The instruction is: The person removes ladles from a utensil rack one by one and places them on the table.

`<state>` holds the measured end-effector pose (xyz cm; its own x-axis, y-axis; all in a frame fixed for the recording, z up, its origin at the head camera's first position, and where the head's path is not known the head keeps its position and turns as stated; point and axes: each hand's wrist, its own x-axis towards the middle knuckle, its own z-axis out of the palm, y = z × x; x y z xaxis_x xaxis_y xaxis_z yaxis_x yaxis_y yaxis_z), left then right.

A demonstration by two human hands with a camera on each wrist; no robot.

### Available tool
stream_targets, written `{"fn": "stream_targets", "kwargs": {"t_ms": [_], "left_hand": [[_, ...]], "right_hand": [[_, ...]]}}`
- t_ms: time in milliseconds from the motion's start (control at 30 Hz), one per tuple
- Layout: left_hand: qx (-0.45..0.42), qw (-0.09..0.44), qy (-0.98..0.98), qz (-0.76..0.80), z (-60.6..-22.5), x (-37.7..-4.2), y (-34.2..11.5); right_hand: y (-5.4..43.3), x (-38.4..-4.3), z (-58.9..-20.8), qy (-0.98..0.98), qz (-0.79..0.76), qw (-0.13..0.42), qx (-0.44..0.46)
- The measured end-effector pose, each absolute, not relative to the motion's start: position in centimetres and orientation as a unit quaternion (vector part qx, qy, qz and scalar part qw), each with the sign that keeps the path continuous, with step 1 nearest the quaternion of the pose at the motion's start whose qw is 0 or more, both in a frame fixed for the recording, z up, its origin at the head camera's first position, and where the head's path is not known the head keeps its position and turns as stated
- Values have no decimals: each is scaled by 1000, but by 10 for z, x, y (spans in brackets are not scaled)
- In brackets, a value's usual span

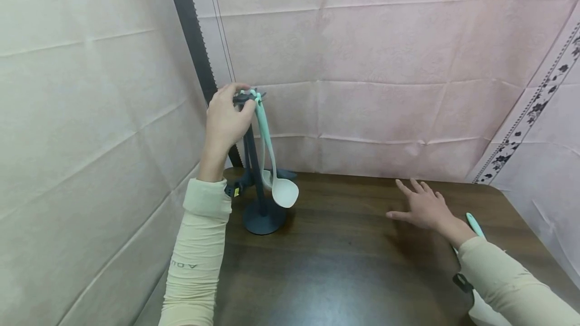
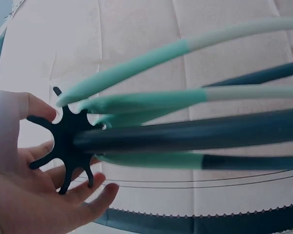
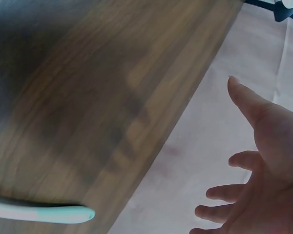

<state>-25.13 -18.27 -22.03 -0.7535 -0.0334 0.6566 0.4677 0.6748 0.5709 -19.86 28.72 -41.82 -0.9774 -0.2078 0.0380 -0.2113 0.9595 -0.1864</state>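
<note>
My left hand [image 1: 228, 114] is at the top of a dark utensil stand [image 1: 263, 218], its thumb and fingers around the star-shaped hook top [image 2: 63, 139] in the left wrist view. From the hooks hang several utensils with mint-green handles, among them a white ladle [image 1: 285, 192] at the front. One mint handle [image 2: 156, 161] leads to a dark shaft. My right hand [image 1: 423, 208] is held over the right part of the table with fingers spread and nothing in them. Behind its wrist lies a mint-handled utensil [image 1: 473, 223], partly hidden by the sleeve.
The brown wooden table [image 1: 349, 245] ends at the back against a pale cloth wall [image 1: 371, 114]. Another cloth wall [image 1: 104, 140] stands close on the left, beside my left arm. The mint handle tip [image 3: 80, 214] lies near the table edge in the right wrist view.
</note>
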Motion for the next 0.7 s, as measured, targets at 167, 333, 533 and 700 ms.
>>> {"fn": "stream_targets", "kwargs": {"t_ms": [167,333,533,700], "left_hand": [[-155,307,-860,-376,-218,-253,-186],[-160,286,-869,-371,-216,-252,-189],[-125,260,-887,-362,-215,-249,-191],[-124,262,-895,-339,-216,-251,-192]], "right_hand": [[275,-196,-415,-986,105,26,123],[263,-196,-412,-981,110,57,148],[249,-197,-407,-976,121,78,165],[237,-198,-404,-973,116,103,171]]}}
